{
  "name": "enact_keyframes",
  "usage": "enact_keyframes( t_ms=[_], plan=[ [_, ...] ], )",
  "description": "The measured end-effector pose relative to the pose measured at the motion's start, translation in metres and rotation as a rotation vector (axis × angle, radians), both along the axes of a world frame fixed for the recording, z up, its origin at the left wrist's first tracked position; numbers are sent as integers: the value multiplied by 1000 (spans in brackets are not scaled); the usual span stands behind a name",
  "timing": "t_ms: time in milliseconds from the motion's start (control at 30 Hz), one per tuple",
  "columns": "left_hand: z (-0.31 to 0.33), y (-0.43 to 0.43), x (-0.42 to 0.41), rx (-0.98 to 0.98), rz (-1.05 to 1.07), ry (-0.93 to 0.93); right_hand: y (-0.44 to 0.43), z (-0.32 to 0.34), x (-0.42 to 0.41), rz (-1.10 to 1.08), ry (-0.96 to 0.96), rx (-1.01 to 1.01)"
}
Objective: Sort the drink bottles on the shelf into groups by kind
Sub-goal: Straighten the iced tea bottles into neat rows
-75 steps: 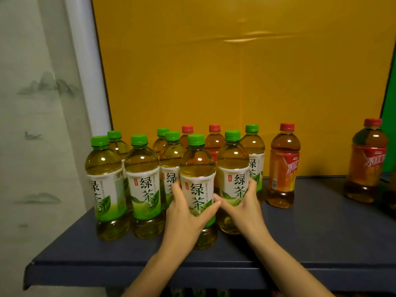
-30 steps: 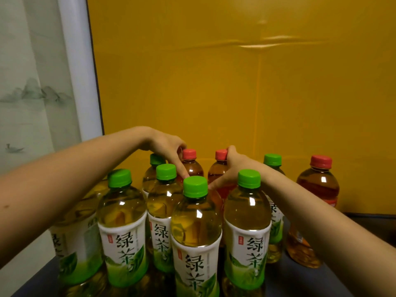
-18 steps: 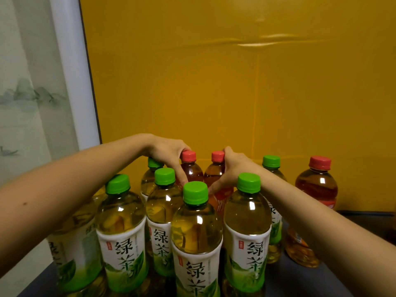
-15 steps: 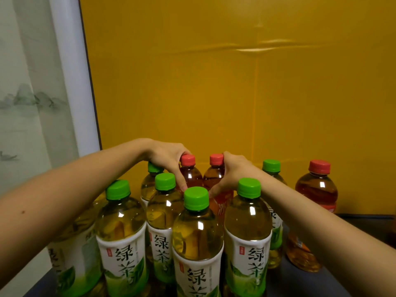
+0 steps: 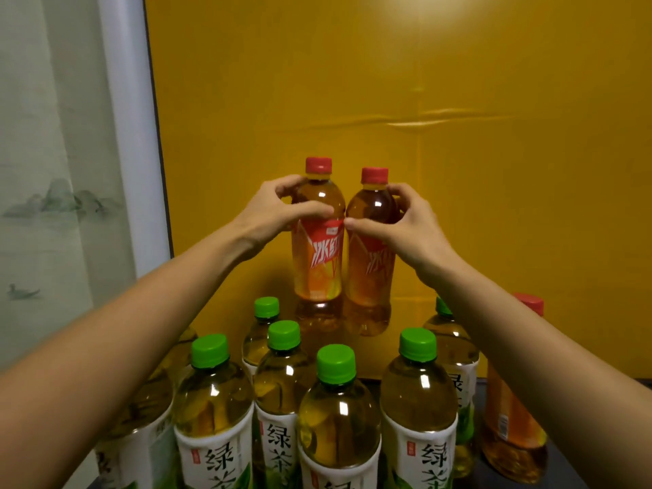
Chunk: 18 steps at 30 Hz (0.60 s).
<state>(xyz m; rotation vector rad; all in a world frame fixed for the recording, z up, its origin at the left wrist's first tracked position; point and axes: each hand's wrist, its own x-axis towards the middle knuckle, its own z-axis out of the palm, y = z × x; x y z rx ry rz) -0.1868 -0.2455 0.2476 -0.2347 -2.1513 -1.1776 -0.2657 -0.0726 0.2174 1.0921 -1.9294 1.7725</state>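
Bottles of two kinds fill your view. Your left hand point(image 5: 271, 210) has its grip wrapped around the shoulder of one red-capped bottle point(image 5: 318, 238), thumb across the front just above the orange label. Your right hand point(image 5: 405, 224) grips a second red-capped bottle point(image 5: 370, 248) the same way, thumb pointing left across its front. You hold both upright, side by side and touching or nearly so, lifted clear above the cluster below, in front of the yellow panel point(image 5: 458, 100) at the back.

Below your forearms the green-capped bottles point(image 5: 337, 411) stand packed together on the shelf point(image 5: 564, 478), white labels facing you. Five of them show their caps fully; a sixth green cap point(image 5: 442, 307) peeks out behind your right forearm, and at least one more stands on the far left under your left forearm, its cap hidden.

To the right of that cluster a third red-capped bottle point(image 5: 511, 421) stands on the shelf, partly hidden by your right arm, just beside the rightmost green-capped one.

On the left a white post point(image 5: 123, 135) borders the yellow panel, with a pale painted screen point(image 5: 46, 206) beyond it.
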Motion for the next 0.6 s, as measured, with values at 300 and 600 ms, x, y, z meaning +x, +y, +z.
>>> enact_keyframes(
  t_ms=[300, 600],
  plan=[
    [32, 54, 8, 369, -85, 410, -1, 53, 23, 1, 170, -375],
    [54, 122, 48, 368, -382, 553, 64, 76, 69, -91, 372, -419]
  ],
)
